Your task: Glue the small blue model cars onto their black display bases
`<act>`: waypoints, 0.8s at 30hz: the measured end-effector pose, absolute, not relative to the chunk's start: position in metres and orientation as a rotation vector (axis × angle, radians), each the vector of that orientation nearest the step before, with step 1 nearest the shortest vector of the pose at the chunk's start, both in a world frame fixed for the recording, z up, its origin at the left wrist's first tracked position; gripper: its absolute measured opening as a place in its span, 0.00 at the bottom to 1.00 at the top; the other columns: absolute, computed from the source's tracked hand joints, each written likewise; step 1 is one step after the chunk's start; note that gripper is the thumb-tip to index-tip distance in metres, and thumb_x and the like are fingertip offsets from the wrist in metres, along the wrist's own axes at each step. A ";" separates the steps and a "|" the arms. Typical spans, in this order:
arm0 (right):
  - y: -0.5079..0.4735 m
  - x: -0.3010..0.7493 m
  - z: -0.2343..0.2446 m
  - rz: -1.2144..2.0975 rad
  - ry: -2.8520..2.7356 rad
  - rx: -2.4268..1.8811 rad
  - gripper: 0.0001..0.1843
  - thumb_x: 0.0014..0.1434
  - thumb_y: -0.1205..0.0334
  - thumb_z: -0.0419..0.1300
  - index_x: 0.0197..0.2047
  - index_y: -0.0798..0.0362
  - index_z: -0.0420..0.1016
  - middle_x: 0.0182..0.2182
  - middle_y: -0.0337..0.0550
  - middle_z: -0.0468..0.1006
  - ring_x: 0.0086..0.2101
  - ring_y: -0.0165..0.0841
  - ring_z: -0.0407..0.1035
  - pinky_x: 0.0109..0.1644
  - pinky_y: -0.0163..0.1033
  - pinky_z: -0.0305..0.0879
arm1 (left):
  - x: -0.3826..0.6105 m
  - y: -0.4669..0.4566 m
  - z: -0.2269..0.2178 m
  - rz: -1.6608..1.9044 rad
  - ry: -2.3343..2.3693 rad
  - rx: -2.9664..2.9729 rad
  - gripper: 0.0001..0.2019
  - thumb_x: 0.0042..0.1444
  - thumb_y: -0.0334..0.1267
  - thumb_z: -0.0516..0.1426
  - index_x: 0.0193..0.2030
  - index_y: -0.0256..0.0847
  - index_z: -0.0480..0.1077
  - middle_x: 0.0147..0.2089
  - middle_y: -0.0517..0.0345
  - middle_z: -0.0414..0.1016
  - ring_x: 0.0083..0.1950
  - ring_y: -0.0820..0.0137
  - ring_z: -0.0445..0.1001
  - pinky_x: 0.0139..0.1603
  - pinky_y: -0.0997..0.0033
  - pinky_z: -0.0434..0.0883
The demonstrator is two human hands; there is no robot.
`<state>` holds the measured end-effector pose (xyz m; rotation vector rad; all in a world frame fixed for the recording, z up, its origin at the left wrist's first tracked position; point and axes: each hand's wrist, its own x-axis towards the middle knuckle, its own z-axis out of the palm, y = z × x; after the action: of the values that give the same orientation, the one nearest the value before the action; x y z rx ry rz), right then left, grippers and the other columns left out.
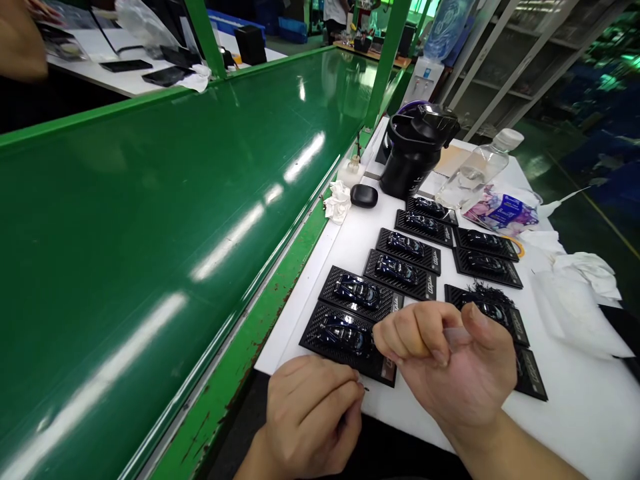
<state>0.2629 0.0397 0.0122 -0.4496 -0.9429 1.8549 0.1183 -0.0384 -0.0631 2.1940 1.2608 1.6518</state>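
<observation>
My left hand is closed at the lower middle, its fingertips pinched together near the table's front edge; whatever they hold, if anything, is hidden. My right hand is raised over the table with its palm partly towards me, fingers curled in and thumb up; I cannot make out anything in them. Just beyond the hands, a dark blue model car sits on a black carbon-patterned base with a nameplate. Another model car on its base lies right behind it. Behind my right hand, dark shreds lie by another model car.
Several more model cars stand in rows on the white table. At the back are a black jug, a clear bottle and a tissue pack. A green conveyor runs along the left. White cloths lie right.
</observation>
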 end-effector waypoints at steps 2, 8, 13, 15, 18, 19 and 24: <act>0.040 0.263 0.012 1.856 -0.946 -0.446 0.28 0.64 0.43 0.48 0.18 0.50 0.53 0.15 0.33 0.47 0.19 0.29 0.43 0.27 0.40 0.46 | 0.118 -0.038 -0.063 1.659 1.256 2.193 0.11 0.48 0.18 0.59 0.35 0.34 0.74 0.34 0.53 0.79 0.32 0.70 0.75 0.33 0.68 0.68; 0.040 0.263 0.012 1.856 -0.945 -0.438 0.28 0.64 0.43 0.48 0.19 0.51 0.53 0.15 0.33 0.47 0.19 0.29 0.43 0.27 0.40 0.45 | 0.118 -0.039 -0.064 1.640 1.257 2.194 0.11 0.47 0.18 0.59 0.36 0.34 0.74 0.34 0.53 0.79 0.32 0.70 0.75 0.33 0.67 0.68; 0.040 0.264 0.011 1.866 -0.946 -0.427 0.28 0.64 0.43 0.48 0.19 0.51 0.53 0.16 0.33 0.47 0.20 0.29 0.42 0.27 0.40 0.45 | 0.118 -0.039 -0.064 1.630 1.267 2.194 0.11 0.47 0.18 0.59 0.36 0.34 0.74 0.34 0.53 0.79 0.32 0.70 0.75 0.33 0.67 0.68; 0.041 0.264 0.010 1.869 -0.954 -0.420 0.28 0.65 0.43 0.48 0.19 0.51 0.53 0.16 0.33 0.47 0.20 0.29 0.43 0.27 0.40 0.45 | 0.118 -0.039 -0.064 1.626 1.264 2.193 0.11 0.47 0.18 0.59 0.36 0.34 0.74 0.34 0.53 0.79 0.32 0.70 0.75 0.33 0.67 0.68; 0.042 0.265 0.009 1.870 -1.036 -0.420 0.31 0.67 0.39 0.47 0.19 0.51 0.53 0.16 0.33 0.48 0.20 0.29 0.45 0.28 0.40 0.46 | 0.118 -0.040 -0.065 1.621 1.269 2.190 0.11 0.47 0.18 0.60 0.36 0.34 0.74 0.35 0.54 0.79 0.33 0.70 0.76 0.34 0.67 0.69; 0.040 0.265 0.009 1.868 -1.097 -0.441 0.32 0.67 0.37 0.47 0.20 0.51 0.54 0.17 0.33 0.49 0.21 0.30 0.47 0.28 0.41 0.47 | 0.117 -0.041 -0.065 1.617 1.272 2.192 0.11 0.47 0.18 0.59 0.36 0.35 0.74 0.34 0.54 0.79 0.33 0.70 0.76 0.34 0.67 0.69; 0.018 0.271 0.009 1.803 -1.387 -0.697 0.28 0.53 0.31 0.65 0.36 0.49 0.69 0.30 0.38 0.64 0.30 0.33 0.56 0.37 0.41 0.54 | 0.117 -0.041 -0.065 1.611 1.284 2.213 0.11 0.49 0.18 0.58 0.36 0.34 0.74 0.34 0.53 0.79 0.33 0.70 0.76 0.33 0.67 0.68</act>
<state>0.2714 0.0185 0.0094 -0.6966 -1.3871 1.8035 0.1169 -0.0408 -0.0655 2.2131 1.2840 1.6115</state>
